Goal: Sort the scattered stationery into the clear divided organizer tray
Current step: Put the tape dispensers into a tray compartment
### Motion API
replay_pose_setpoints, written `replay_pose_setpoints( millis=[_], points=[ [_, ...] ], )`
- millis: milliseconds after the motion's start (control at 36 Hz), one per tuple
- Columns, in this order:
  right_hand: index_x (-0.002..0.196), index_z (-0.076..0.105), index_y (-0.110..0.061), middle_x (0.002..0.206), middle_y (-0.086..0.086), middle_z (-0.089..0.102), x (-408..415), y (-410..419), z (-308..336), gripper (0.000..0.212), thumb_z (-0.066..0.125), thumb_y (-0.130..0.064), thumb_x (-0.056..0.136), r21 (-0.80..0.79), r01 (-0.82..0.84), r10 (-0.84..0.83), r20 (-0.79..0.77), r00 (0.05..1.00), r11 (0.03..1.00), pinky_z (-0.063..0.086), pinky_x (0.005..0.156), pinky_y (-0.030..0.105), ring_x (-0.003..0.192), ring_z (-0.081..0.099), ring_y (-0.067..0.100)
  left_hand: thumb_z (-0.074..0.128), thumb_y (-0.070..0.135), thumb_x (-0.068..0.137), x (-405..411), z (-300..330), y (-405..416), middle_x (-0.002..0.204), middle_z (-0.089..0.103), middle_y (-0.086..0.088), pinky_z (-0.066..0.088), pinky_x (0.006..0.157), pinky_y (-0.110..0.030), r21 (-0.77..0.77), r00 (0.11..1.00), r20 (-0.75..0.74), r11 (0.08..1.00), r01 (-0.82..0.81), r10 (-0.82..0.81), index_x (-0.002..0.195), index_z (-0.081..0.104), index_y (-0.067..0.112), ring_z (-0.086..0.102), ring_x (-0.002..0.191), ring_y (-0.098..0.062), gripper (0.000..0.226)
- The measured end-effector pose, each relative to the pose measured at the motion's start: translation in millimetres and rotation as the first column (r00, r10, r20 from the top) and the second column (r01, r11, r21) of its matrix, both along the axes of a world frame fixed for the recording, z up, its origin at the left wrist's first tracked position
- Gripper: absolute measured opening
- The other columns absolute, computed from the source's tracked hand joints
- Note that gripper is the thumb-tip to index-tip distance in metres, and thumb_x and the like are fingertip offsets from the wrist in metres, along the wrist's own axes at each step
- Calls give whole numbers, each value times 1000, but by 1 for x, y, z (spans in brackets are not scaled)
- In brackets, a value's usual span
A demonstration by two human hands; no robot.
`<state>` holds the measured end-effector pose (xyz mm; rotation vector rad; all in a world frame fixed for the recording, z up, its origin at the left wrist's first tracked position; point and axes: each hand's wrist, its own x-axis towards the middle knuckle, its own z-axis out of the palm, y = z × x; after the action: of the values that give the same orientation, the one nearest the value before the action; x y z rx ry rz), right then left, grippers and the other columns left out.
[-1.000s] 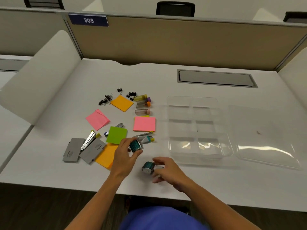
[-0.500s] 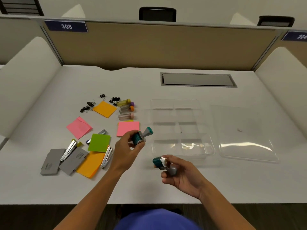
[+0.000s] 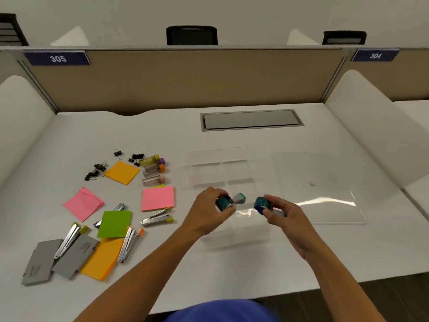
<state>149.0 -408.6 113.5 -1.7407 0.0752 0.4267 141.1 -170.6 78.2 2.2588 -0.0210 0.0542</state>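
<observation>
teal stamps (image 3: 224,201) above clear tray (image 3: 222,166)

sticky-note pads (image 3: 157,198): 5 | staplers (image 3: 157,219): 4 | tubes (image 3: 153,180): 4 | grey boxes (image 3: 39,263): 2 | teal stamps (image 3: 228,201): 2

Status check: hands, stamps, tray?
Left hand grips a stamp; right hand grips another stamp. Both over the tray. Nothing blocking.

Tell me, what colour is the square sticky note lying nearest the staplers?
Bright green sticky note, seen clearest in the head view.
</observation>
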Motion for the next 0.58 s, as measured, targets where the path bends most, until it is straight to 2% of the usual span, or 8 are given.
replay_pose_setpoints(
  millis=[56, 111, 278, 361, 500, 583],
  points=[
    [129, 64, -30, 119, -12, 70, 7, -10, -1, 44, 75, -25, 86, -45, 35, -34, 26, 999, 998, 46, 101, 33, 116, 61, 9, 69, 44, 79, 6, 0, -9, 102, 58, 9, 40, 75, -11, 27, 999, -28, 999, 46, -45, 111, 61, 28, 54, 90, -6, 37],
    [128, 64, -30, 117, -14, 71, 13, -18, -3, 45, 77, -26, 85, -57, 62, -60, 42, 997, 996, 45, 101, 33, 115, 61, 8, 68, 41, 81, 12, -2, -18, 104, 58, 6, 46, 78, -17, 55, 995, -62, 995, 87, -84, 112, 61, 25, 54, 92, -10, 36],
    [131, 62, -26, 121, -8, 69, 19, -21, -9, 47, 76, -22, 86, -77, 97, -94, 38, 995, 992, 46, 100, 34, 114, 61, 13, 68, 28, 86, 24, -13, -44, 112, 54, 3, 45, 81, -21, 175, 978, -86, 963, 203, -191, 117, 58, 20, 55, 94, -14, 34],
    [135, 59, -25, 127, -7, 65, 18, -16, -13, 49, 74, -22, 88, -112, 115, -113, 28, 993, 987, 42, 97, 31, 115, 58, 11, 69, 20, 85, 26, -20, -52, 113, 54, 1, 49, 83, -28, 240, 968, -114, 939, 246, -224, 116, 58, 18, 56, 95, -19, 33],
    [137, 56, -27, 132, -5, 61, 16, -9, -19, 52, 74, -28, 88, -184, 97, -90, 46, 995, 978, 41, 92, 28, 114, 58, 12, 73, 34, 83, 35, -23, -64, 101, 64, -3, 49, 80, -34, 504, 941, -152, 795, 337, -303, 108, 65, 18, 56, 90, -22, 30],
    [138, 53, -30, 137, -5, 58, 17, -8, -24, 52, 72, -28, 90, -218, 67, -57, 51, 997, 974, 41, 88, 24, 116, 57, 12, 69, 40, 86, 39, -25, -67, 95, 65, -5, 46, 79, -35, 591, 928, -188, 718, 368, -321, 102, 65, 17, 57, 87, -23, 29]
  ],
)
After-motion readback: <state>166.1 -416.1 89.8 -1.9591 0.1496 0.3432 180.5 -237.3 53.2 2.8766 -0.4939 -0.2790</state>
